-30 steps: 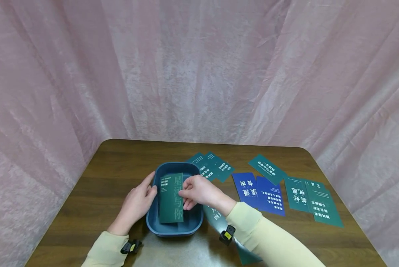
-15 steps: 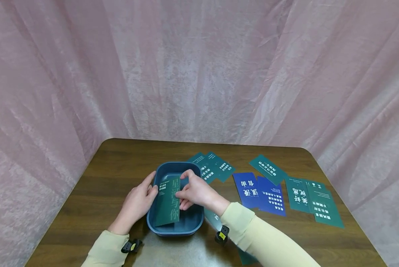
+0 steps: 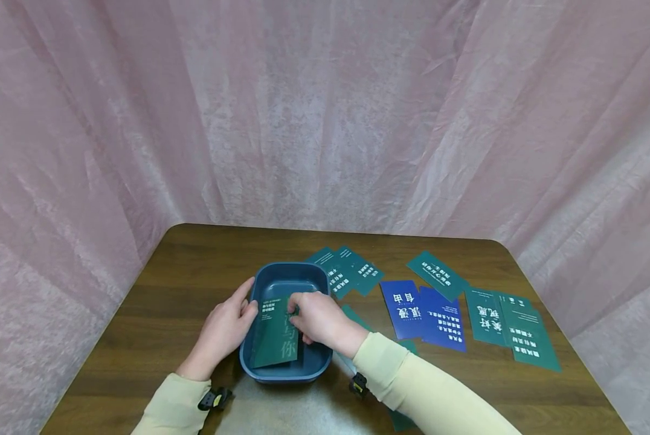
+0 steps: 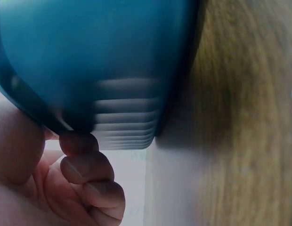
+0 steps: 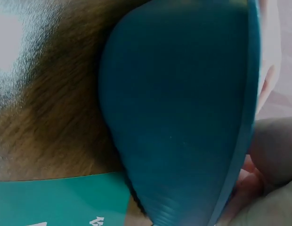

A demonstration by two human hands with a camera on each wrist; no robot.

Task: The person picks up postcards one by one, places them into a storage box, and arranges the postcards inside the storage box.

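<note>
A dark blue plastic tub [image 3: 315,357] stands on the table, with a green card [image 3: 270,339] printed with pale characters tilted inside it. My left hand [image 3: 225,326] grips the tub's left rim. In the left wrist view, curled fingers [image 4: 89,172] sit against the outside of the ribbed tub wall [image 4: 122,113]. My right hand [image 3: 321,319] reaches over the right rim and pinches the card near its right edge, covering part of the lettering. The right wrist view shows mostly the tub's outer wall [image 5: 179,94]; the pinching fingertips are hidden behind it.
Several green cards [image 3: 360,272] lie behind the tub's right side. Two blue cards [image 3: 401,308] lie right of the right hand, near another green card [image 3: 436,275]. More green cards [image 3: 531,332] overlap at the far right. Others lie partly under the right forearm. A pink curtain [image 3: 325,121] hangs behind the table.
The card has tilted inside the tub, its top dropping toward me. My right hand has shifted, its fingers curling in over the card's edge. The left hand stays on the rim.
</note>
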